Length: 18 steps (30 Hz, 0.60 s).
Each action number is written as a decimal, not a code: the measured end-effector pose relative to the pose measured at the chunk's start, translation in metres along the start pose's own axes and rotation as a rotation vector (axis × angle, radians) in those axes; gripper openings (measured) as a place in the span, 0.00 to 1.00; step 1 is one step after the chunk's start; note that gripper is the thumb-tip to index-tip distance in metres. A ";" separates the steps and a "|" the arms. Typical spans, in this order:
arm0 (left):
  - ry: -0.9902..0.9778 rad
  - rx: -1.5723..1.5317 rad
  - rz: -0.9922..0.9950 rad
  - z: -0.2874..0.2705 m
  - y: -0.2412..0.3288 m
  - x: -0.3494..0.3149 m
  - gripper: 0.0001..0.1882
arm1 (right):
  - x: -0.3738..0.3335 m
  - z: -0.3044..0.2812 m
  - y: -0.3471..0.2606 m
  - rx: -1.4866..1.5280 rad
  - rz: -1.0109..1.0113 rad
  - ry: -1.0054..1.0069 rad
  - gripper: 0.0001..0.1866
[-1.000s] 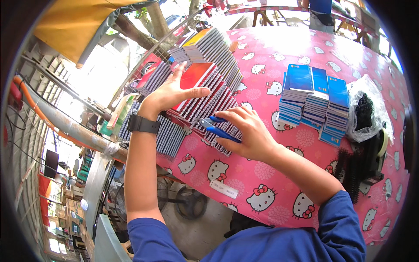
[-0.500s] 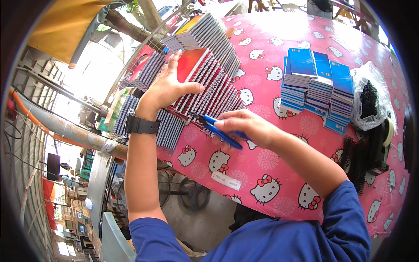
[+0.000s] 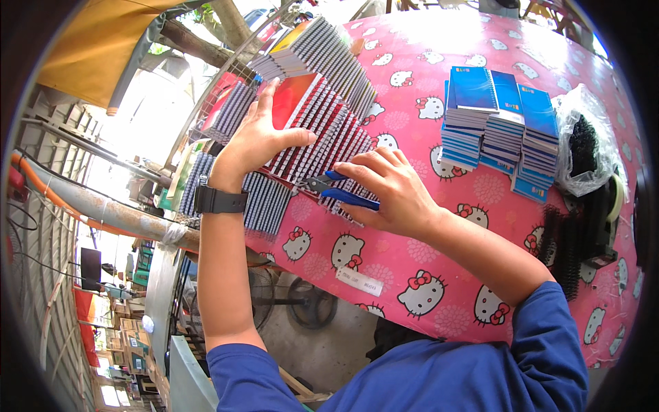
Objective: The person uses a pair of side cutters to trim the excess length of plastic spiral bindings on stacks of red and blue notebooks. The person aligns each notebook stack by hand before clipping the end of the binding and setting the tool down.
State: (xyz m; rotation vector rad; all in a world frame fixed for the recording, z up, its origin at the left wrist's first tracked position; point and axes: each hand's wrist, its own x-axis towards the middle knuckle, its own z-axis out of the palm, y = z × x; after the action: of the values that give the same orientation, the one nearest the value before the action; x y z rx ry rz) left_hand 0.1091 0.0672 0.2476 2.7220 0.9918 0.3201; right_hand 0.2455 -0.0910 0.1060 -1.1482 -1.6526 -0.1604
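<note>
Under my spread left hand point(image 3: 264, 134) is a tall stack of red spiral notebooks point(image 3: 296, 96), its wire bindings turned toward me. The thumb lies on the red cover and the fingers reach along its left side. My right hand point(image 3: 388, 185) grips blue-handled pliers point(image 3: 351, 197). Their dark jaws touch or come very near the spiral bindings at the stack's lower left corner; the exact contact is too small to tell. A black watch is on my left wrist.
Stacks of blue notebooks point(image 3: 473, 93) stand to the right, beside a clear plastic bag point(image 3: 587, 147) with black bristly contents and a tape dispenser point(image 3: 607, 226). Yellow-covered notebooks point(image 3: 302, 38) rise behind the red stack. A white label strip point(image 3: 359, 282) lies near the pink tablecloth's point(image 3: 453, 257) front edge.
My right hand has shifted slightly up and its grip has opened wider around the plier handles, which now lie flatter. My left hand stays on the red stack.
</note>
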 end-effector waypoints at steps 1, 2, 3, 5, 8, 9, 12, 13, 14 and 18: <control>-0.002 0.000 0.000 0.000 0.000 0.000 0.61 | -0.001 0.001 0.001 0.019 -0.006 0.007 0.29; -0.003 -0.015 0.001 0.001 -0.001 0.000 0.61 | -0.002 0.002 0.003 0.019 -0.005 0.008 0.29; -0.002 -0.031 0.002 0.000 -0.001 0.000 0.61 | -0.002 0.004 0.004 0.050 -0.007 0.009 0.29; -0.002 -0.038 -0.002 0.001 0.000 -0.001 0.61 | -0.003 0.003 0.004 0.078 -0.009 0.012 0.30; -0.002 -0.037 -0.011 0.000 0.000 -0.001 0.61 | -0.001 -0.002 -0.001 0.014 0.003 0.029 0.30; -0.004 -0.028 -0.013 0.000 0.000 -0.002 0.62 | 0.000 -0.002 -0.002 -0.005 -0.009 0.034 0.31; 0.005 -0.016 0.013 0.000 -0.001 -0.001 0.62 | 0.001 -0.001 -0.003 -0.051 -0.032 0.037 0.32; 0.006 -0.015 0.014 0.000 -0.001 -0.001 0.62 | 0.002 -0.001 -0.003 -0.078 -0.044 0.035 0.32; 0.010 -0.012 0.019 0.000 0.000 -0.001 0.62 | 0.003 -0.001 -0.002 -0.078 -0.045 0.035 0.32; 0.014 -0.027 0.014 0.000 0.001 -0.001 0.61 | 0.001 -0.002 -0.002 0.209 0.048 -0.005 0.21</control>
State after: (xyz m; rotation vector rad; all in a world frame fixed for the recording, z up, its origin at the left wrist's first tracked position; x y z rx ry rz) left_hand 0.1089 0.0654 0.2478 2.7073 0.9660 0.3529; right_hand 0.2454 -0.0923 0.1084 -1.0278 -1.6032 0.0451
